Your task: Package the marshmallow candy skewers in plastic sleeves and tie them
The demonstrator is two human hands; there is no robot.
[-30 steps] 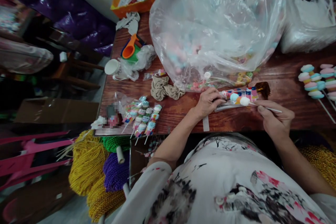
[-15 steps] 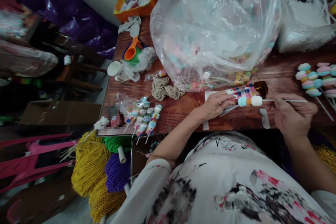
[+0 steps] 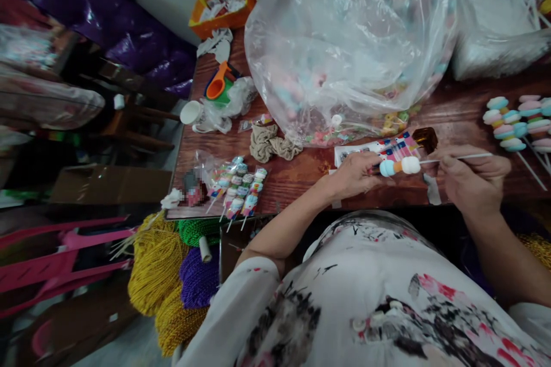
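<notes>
In the head view, my right hand [image 3: 473,180] is closed on the white stick [image 3: 476,156] of a skewer. Several marshmallows [image 3: 400,167], blue, white and orange-brown, sit along its left part. The skewer lies almost level above the table. My left hand [image 3: 357,176] is closed at the left end of the marshmallows; what its fingers pinch is hidden. Just behind it lie printed wrappers [image 3: 398,148] in pink, blue and red. A dark amber block [image 3: 425,139] stands at their right end.
A big clear bag [image 3: 344,40] of marshmallows fills the table's back. Finished skewers [image 3: 508,126] lie to the right, wrapped ones [image 3: 243,192] at the left edge. A bundled beige cloth [image 3: 273,143], an orange tray [image 3: 224,14] and a box of white sticks [image 3: 495,28] surround the work.
The marshmallow skewer has moved slightly left, along with my right hand. My left hand has come off the printed wrappers to the marshmallows' left end. The view has shifted a little.
</notes>
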